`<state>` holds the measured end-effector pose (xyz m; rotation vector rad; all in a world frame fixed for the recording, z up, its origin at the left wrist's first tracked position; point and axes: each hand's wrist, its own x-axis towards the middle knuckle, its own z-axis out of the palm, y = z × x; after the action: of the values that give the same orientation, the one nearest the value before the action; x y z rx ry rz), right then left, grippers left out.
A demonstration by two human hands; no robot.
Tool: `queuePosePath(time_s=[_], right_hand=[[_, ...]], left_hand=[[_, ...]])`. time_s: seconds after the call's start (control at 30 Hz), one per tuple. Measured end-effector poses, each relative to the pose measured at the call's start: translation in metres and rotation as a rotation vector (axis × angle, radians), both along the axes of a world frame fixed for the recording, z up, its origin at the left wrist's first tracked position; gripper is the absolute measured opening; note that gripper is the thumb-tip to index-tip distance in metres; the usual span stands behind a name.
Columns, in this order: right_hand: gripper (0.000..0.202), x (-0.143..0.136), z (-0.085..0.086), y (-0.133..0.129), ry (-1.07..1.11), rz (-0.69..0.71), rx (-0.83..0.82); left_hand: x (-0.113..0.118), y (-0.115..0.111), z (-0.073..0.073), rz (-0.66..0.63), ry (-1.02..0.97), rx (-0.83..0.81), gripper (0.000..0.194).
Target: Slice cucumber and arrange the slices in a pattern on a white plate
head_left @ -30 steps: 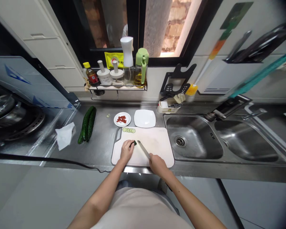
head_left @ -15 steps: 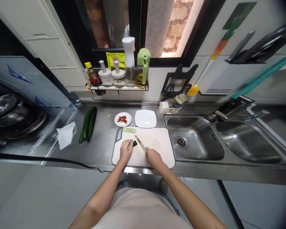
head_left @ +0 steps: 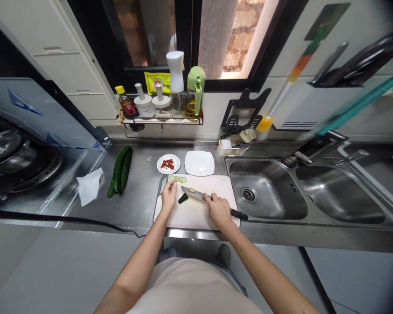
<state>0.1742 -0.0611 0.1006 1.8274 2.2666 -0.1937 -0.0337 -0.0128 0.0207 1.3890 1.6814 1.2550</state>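
My right hand [head_left: 218, 210] grips a kitchen knife [head_left: 199, 195] where the blade meets its black handle, which sticks out to the right. The blade lies tilted flat over the white cutting board [head_left: 212, 220], with a pale cucumber slice [head_left: 191, 190] on it. Left of the blade, my left hand [head_left: 169, 194] has its fingers drawn together; whatever is between them is hidden. A short dark green cucumber piece [head_left: 183, 199] lies on the board between both hands, touched by neither. A row of overlapping cucumber slices [head_left: 178, 179] sits along the board's far left edge.
Behind the board stand a small plate [head_left: 160, 169] with chopped red bits and a white plate [head_left: 199, 163]. Whole cucumbers [head_left: 119, 171] and a crumpled tissue [head_left: 89, 187] lie left. A double sink [head_left: 268, 189] is right; a bottle rack [head_left: 163, 121] hangs above.
My left hand has let go of the cucumber piece and moved up and left. The knife has turned from cutting to lying flatter, now with a slice on its blade.
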Motion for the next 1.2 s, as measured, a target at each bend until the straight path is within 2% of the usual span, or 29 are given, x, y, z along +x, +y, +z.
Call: queuePosePath(time_s=[0.1, 0.17, 0.4, 0.53, 0.67, 0.8, 0.93, 1.07, 1.2], right_hand=[[0.044, 0.005, -0.001, -0.001, 0.002, 0.004, 0.031], [0.044, 0.007, -0.003, -0.002, 0.009, 0.018, 0.057], [0.045, 0.012, -0.006, -0.008, 0.062, 0.062, 0.138], [0.045, 0.013, -0.006, -0.010, 0.077, 0.063, 0.126], [0.045, 0.015, -0.007, -0.012, 0.060, 0.068, 0.107], [0.045, 0.018, -0.011, -0.016, 0.049, 0.052, 0.093], [0.045, 0.024, -0.016, -0.019, 0.021, 0.026, 0.096], [0.046, 0.031, -0.025, -0.023, -0.008, -0.012, 0.104], [0.047, 0.039, -0.034, -0.025, -0.004, -0.057, 0.105]], left_hand=[[0.004, -0.002, 0.009, -0.024, -0.061, 0.001, 0.033], [0.006, -0.004, 0.014, -0.079, -0.033, 0.004, 0.031], [0.010, -0.012, 0.022, -0.326, 0.271, -0.008, 0.027], [0.013, -0.016, 0.026, -0.361, 0.334, -0.027, 0.024], [0.018, -0.017, 0.029, -0.384, 0.277, -0.001, 0.018], [0.021, -0.017, 0.028, -0.359, 0.195, -0.022, 0.011], [0.021, -0.016, 0.024, -0.278, 0.100, -0.107, 0.014], [0.018, -0.010, 0.016, -0.182, 0.008, -0.154, 0.018], [0.011, 0.000, 0.003, -0.078, -0.001, -0.158, 0.018]])
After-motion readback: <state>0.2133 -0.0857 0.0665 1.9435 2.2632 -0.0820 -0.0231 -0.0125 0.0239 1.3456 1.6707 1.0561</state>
